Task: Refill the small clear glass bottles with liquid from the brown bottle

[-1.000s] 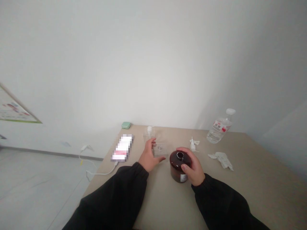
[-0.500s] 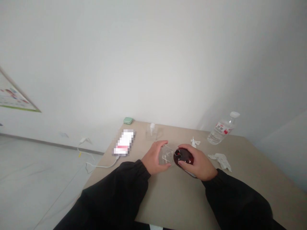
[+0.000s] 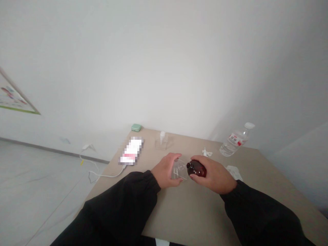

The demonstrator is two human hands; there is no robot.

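Observation:
My left hand (image 3: pixel 166 171) is closed round a clear, square-edged container (image 3: pixel 179 169) low over the middle of the table. My right hand (image 3: pixel 215 174) grips a dark red-brown bottle (image 3: pixel 198 169) round its body. The bottle has no cap on, and its neck tilts left toward the container, with a small gap between the two. I cannot make out any liquid leaving the mouth. Behind my right hand lies a small white nozzle-like piece (image 3: pixel 204 151) on a scrap of tissue. A crumpled white tissue (image 3: pixel 233 172) shows partly behind my right wrist.
On the beige table (image 3: pixel 184 212), a water bottle (image 3: pixel 234 141) stands at the back right. A clear box (image 3: pixel 161 142) with a white-topped piece is at the back. Left of it lie a green case (image 3: pixel 136 127) and a phone (image 3: pixel 132 150) with a white cable (image 3: pixel 109 176).
The dark bottle has tipped further to the left, its neck now pointing more at the container. Both hands keep their holds. The whole view has shifted slightly.

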